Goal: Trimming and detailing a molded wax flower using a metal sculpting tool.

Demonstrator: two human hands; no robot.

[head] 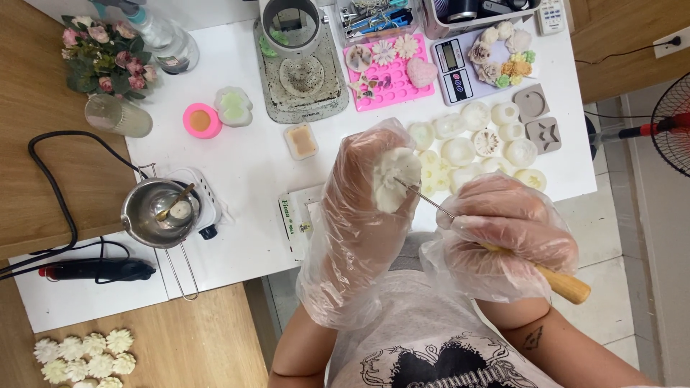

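surface: white table (244,165) | on it: pink mould (392,82), scale (454,70), melting pot (154,212)

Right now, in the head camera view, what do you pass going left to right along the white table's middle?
Metal melting pot → left hand holding a white wax flower → thin metal pick → right hand → the pick's wooden handle.

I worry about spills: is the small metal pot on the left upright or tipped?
Upright. The metal pot sits level on its white burner, round rim facing the camera, spoon resting inside.
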